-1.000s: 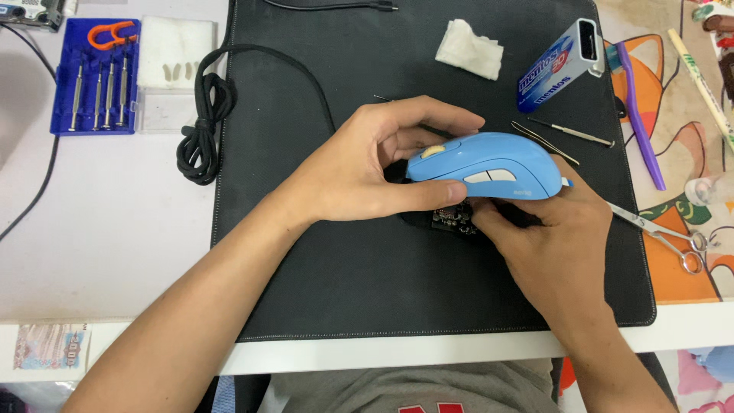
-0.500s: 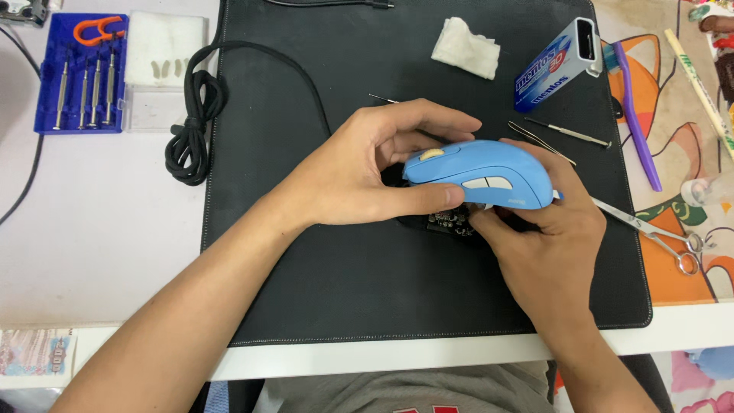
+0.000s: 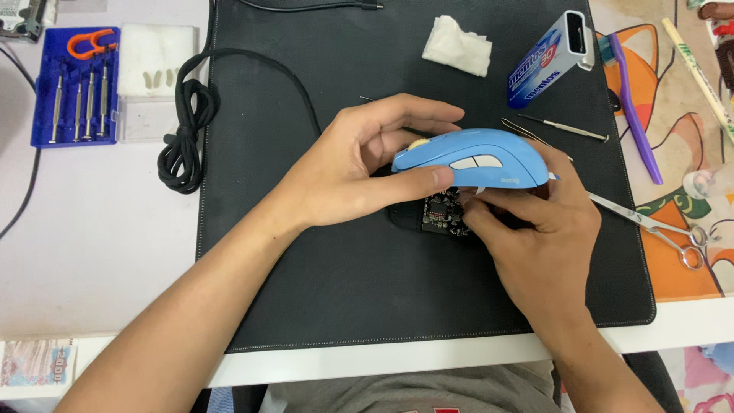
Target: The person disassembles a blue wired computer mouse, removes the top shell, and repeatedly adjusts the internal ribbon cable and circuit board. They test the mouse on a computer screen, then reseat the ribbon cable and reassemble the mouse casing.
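The light-blue plastic computer mouse shell (image 3: 478, 158) is held just above the black mat (image 3: 321, 291) near the middle of the table (image 3: 99, 252), its long axis running left to right, front end pointing left. The left hand (image 3: 359, 172) comes in from the left, and its grip is clamped on the shell's front: thumb along the near side edge, fingers curled over the far side. The right hand (image 3: 535, 229) sits below and right of the shell, fingertips tucked under its near edge, touching the black base with its small green circuit board (image 3: 442, 214) directly beneath. So the shell lies above the base, tilted open toward the near side. Slim metal tweezers (image 3: 535, 138) lie just beyond, on the far right.
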